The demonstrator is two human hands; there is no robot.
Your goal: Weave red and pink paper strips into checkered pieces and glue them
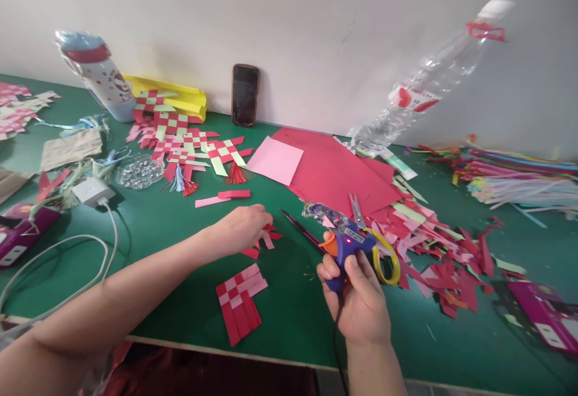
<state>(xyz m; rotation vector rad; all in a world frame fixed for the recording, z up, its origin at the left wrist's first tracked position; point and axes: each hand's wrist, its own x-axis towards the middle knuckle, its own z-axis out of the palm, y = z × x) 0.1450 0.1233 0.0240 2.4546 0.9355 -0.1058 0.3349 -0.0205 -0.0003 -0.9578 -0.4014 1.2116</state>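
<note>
My right hand (354, 290) grips a blue hot glue gun (350, 248) with an orange trigger and a small lit red light. Its nozzle points up and left, and its cord hangs down past my wrist. My left hand (244, 227) is closed, its fingers curled down over small red and pink paper strips (267, 238); what the fingertips pinch is hidden. Nearer me lies a partly woven red and pink paper square (241, 300). A dark pointed tool (298, 227) lies between my hands. Yellow-handled scissors (383, 257) rest partly behind the glue gun.
Red paper sheets (334, 173), a pink sheet (276, 161) and paper scraps (451, 269) cover the right middle. Woven paper pieces (180, 134), a phone (245, 95), a flask (97, 77) and a tilted plastic bottle (419, 89) stand or lie behind. A white cable (108, 236) loops left.
</note>
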